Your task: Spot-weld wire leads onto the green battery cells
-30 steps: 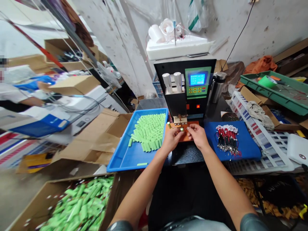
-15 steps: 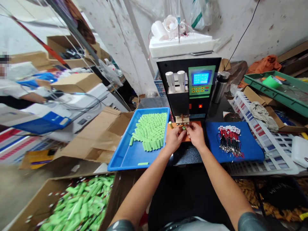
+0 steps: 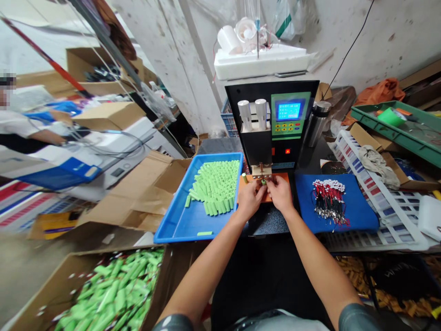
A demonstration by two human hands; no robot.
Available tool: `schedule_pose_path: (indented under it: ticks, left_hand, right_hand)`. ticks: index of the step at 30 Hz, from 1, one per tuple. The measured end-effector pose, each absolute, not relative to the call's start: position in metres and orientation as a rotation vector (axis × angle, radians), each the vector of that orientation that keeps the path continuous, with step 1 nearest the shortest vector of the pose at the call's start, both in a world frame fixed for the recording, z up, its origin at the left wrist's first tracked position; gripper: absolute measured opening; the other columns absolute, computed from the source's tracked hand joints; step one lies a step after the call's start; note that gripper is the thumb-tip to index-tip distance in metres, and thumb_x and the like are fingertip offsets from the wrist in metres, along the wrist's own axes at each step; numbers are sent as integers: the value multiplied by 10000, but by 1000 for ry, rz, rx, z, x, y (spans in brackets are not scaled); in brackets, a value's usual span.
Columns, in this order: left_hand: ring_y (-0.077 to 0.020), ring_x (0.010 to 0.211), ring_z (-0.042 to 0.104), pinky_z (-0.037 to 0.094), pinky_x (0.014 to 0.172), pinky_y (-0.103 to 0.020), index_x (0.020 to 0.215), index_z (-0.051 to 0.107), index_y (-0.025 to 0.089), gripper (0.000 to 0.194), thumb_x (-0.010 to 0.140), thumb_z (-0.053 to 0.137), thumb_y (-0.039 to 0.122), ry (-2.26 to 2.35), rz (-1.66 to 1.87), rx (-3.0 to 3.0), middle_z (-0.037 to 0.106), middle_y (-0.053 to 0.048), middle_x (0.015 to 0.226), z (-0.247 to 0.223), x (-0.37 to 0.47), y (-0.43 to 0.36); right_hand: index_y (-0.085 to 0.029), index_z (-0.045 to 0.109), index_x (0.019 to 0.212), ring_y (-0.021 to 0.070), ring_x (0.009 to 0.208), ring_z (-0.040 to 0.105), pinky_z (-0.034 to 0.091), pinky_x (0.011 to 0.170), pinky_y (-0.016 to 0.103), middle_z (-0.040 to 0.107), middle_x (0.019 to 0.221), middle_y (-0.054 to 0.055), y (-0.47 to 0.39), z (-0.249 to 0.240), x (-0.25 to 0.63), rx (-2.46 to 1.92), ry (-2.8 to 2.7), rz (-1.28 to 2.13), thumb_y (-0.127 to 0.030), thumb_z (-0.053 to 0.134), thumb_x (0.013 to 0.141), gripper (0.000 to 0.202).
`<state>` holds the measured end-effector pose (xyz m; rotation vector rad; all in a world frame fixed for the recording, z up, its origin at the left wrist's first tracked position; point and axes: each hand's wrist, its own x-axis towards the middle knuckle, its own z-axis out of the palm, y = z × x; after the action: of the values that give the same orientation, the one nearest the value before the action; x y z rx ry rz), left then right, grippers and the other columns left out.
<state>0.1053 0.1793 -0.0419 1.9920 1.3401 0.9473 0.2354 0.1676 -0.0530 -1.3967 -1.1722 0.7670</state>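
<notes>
Beneath the copper electrode tips [image 3: 262, 169] of a black spot welder [image 3: 253, 147], a green battery cell [image 3: 263, 182] stands with its end up. My left hand [image 3: 249, 197] has thumb and fingers closed on this cell. Right against it, my right hand [image 3: 280, 193] is pinched closed; what lies between its fingertips is too small to make out. Both hands are over an orange plate [image 3: 284, 177]. Another green cell [image 3: 244, 178] stands upright on the plate's left side.
Left of the welder, a blue tray [image 3: 175, 225] holds many green cells. Red and black wire leads [image 3: 329, 197] lie on a blue cloth [image 3: 365, 211] at right. A cardboard box [image 3: 44, 289] of wired green cells is lower left. A steel flask [image 3: 319, 122] stands behind.
My hands stay almost in place at the cell. The whole view has shifted very slightly.
</notes>
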Motion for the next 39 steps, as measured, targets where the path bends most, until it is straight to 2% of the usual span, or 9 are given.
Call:
schedule_pose_path:
  ticks: [8, 14, 23, 31, 39]
  left_hand:
    - [-140, 605, 498, 351, 586, -256, 917, 618, 174, 179, 915, 503, 312, 1351, 958, 2009, 578, -9, 701, -42, 106, 178]
    - [-137, 593, 487, 338, 580, -255, 809, 565, 187, 172, 912, 503, 310, 1364, 961, 2017, 550, 0, 672, -42, 105, 179]
    - [-140, 603, 502, 347, 586, -255, 816, 574, 187, 174, 915, 502, 310, 1373, 948, 2034, 565, -6, 687, -43, 105, 179]
    - [-148, 641, 526, 370, 611, -255, 1038, 651, 177, 221, 913, 509, 291, 1377, 940, 2041, 609, -20, 741, -43, 105, 179]
    - [-141, 617, 509, 362, 588, -249, 1078, 664, 187, 262, 907, 522, 324, 1404, 934, 2018, 610, -20, 749, -44, 104, 178]
  right_hand:
    - [-207, 639, 855, 215, 717, 664, 508, 578, 288, 696, 745, 47, 167, -50, 233, -1454, -1153, 726, -471, 571, 853, 273]
    - [-208, 639, 856, 214, 732, 669, 508, 590, 288, 697, 744, 43, 168, -48, 231, -1434, -1147, 757, -425, 574, 850, 226]
    - [-217, 639, 859, 211, 708, 667, 502, 575, 284, 687, 717, 35, 167, -47, 232, -1418, -1148, 781, -422, 579, 850, 213]
    - [-213, 634, 838, 200, 692, 660, 499, 584, 283, 693, 747, 38, 169, -48, 233, -1436, -1146, 792, -393, 583, 840, 186]
    - [-223, 634, 845, 203, 695, 662, 497, 570, 280, 689, 734, 30, 168, -47, 231, -1421, -1144, 786, -399, 580, 843, 184]
